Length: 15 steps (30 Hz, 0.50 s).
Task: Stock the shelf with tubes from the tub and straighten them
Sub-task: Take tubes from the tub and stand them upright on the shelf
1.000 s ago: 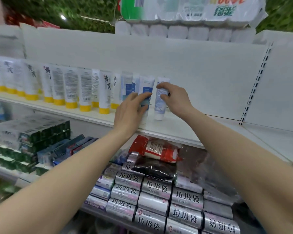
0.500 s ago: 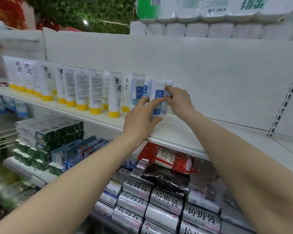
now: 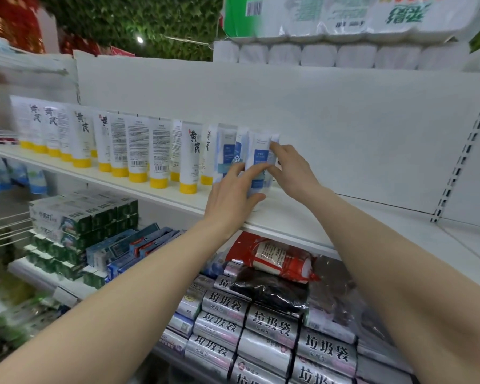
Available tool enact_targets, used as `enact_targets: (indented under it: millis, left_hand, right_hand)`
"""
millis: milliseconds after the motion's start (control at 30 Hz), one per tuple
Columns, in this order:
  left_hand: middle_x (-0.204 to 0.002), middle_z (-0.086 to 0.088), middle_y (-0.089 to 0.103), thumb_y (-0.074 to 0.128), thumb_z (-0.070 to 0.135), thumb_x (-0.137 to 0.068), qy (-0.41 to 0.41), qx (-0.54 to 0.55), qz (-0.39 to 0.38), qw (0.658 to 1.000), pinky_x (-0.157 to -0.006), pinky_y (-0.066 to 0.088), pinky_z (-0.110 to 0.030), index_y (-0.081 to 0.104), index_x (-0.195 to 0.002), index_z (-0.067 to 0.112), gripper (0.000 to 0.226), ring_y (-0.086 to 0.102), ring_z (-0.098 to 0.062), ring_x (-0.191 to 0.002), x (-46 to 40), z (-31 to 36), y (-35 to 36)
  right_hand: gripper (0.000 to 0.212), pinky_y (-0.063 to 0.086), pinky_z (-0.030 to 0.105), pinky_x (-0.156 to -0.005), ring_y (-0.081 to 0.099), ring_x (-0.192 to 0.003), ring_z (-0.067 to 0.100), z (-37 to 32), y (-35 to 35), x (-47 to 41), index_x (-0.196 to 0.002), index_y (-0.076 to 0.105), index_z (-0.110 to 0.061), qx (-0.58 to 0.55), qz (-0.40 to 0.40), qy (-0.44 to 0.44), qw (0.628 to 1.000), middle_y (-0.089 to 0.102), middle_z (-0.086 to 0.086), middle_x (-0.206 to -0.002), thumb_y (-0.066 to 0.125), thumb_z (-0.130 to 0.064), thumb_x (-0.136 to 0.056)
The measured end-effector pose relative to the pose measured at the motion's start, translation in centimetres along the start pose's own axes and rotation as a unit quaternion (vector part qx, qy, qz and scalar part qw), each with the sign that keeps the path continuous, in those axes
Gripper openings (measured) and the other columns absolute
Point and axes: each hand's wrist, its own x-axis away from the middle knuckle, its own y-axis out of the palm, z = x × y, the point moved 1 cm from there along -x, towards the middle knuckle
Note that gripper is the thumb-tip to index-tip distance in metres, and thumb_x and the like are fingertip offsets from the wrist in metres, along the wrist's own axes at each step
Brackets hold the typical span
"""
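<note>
We see both hands at the right end of the tube row on the white shelf [image 3: 302, 214]. Our left hand [image 3: 233, 198] lies with straight fingers pressed against the front of a blue-and-white tube [image 3: 258, 162], thumb below it. Our right hand [image 3: 291, 170] touches the last blue-and-white tube [image 3: 275, 139] from the right, fingers loosely bent. Yellow-capped white tubes [image 3: 189, 159] stand upright just to the left.

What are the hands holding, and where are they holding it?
Both hands are on the blue-and-white tubes at the row's right end. The left hand presses their fronts low down; the right hand touches the last tube's side. Neither lifts one.
</note>
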Motion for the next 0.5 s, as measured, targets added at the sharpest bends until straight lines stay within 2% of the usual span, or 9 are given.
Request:
enact_targets:
  millis: [67, 200, 333, 400, 500]
  left_hand:
    - [-0.134, -0.001, 0.044, 0.064, 0.03, -0.089, -0.001, 0.006, -0.014, 1.0, -0.088, 0.045, -0.035, 0.039, -0.14, 0.043, 0.058, 0.051, -0.021, -0.115, 0.1, -0.1, 0.0]
    - [-0.149, -0.007, 0.033, 0.061, 0.026, -0.092, 0.003, -0.002, -0.03, 1.0, -0.096, 0.042, -0.036, 0.038, -0.142, 0.04, 0.057, 0.047, -0.025, -0.124, 0.7, 0.5, -0.3]
    - [-0.158, -0.01, 0.018, 0.058, 0.024, -0.094, -0.017, -0.035, -0.031, 0.999, -0.108, 0.034, -0.041, 0.032, -0.146, 0.039, 0.059, 0.026, -0.029, -0.142, 2.1, 1.1, -1.1]
    - [-0.159, -0.009, 0.014, 0.057, 0.025, -0.095, -0.022, -0.049, -0.035, 0.998, -0.108, 0.035, -0.043, 0.031, -0.146, 0.037, 0.059, 0.019, -0.029, -0.144, 3.1, 1.6, -1.9]
    - [-0.158, -0.006, 0.018, 0.057, 0.024, -0.095, -0.004, -0.061, -0.043, 0.997, -0.106, 0.037, -0.042, 0.032, -0.146, 0.033, 0.058, 0.018, -0.026, -0.144, 5.1, 2.7, -3.3]
  right_hand:
    - [0.055, 0.037, 0.033, -0.1, 0.045, -0.121, 0.026, -0.2, -0.7, 1.0, -0.149, 0.026, -0.023, 0.017, 0.004, 0.001, 1.0, 0.043, 0.01, -0.135, 0.048, -0.022, -0.099]
    - [0.057, 0.038, 0.037, -0.1, 0.042, -0.123, 0.03, -0.2, -2.2, 3.7, -0.15, 0.024, -0.024, 0.081, 0.013, 0.0, 0.997, 0.04, 0.011, -0.14, 0.048, -0.021, -0.098]
    - [0.053, 0.042, 0.041, -0.095, 0.042, -0.121, 0.032, -0.6, -3.6, 7.2, -0.149, 0.026, -0.021, 0.158, 0.029, 0.006, 0.987, 0.042, 0.012, -0.14, 0.045, -0.026, -0.099]
    - [0.051, 0.042, 0.042, -0.093, 0.043, -0.119, 0.032, -1.2, -4.3, 9.3, -0.148, 0.028, -0.021, 0.194, 0.039, 0.002, 0.98, 0.044, 0.012, -0.139, 0.043, -0.029, -0.1]
    - [0.05, 0.04, 0.043, -0.091, 0.044, -0.118, 0.034, -2.5, -5.3, 12.8, -0.146, 0.032, -0.02, 0.233, 0.048, -0.005, 0.971, 0.046, 0.013, -0.137, 0.044, -0.029, -0.099]
